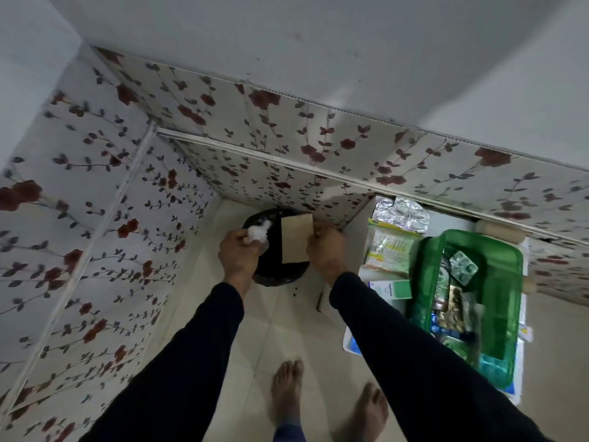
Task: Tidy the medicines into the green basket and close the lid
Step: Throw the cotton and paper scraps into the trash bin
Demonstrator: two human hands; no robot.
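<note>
Medicines point(396, 215) lie beside and inside the green basket point(503, 282), which sits on a white table point(353, 339) against the flowered wall point(95, 218), its top uncovered. Bare tiled floor point(255, 346) stretches between the table edge and the left wall, where a black bin point(277, 275) stands in the corner. Both hands are over the bin, well left of the basket: the left hand point(239, 256) grips a white wad point(258, 234), the right hand point(325, 253) pinches a brown card point(294, 240).

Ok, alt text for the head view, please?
A person's left hand holds white wadding and the right hand a brown card over a black bin; the green basket of medicines sits open at right.
</note>
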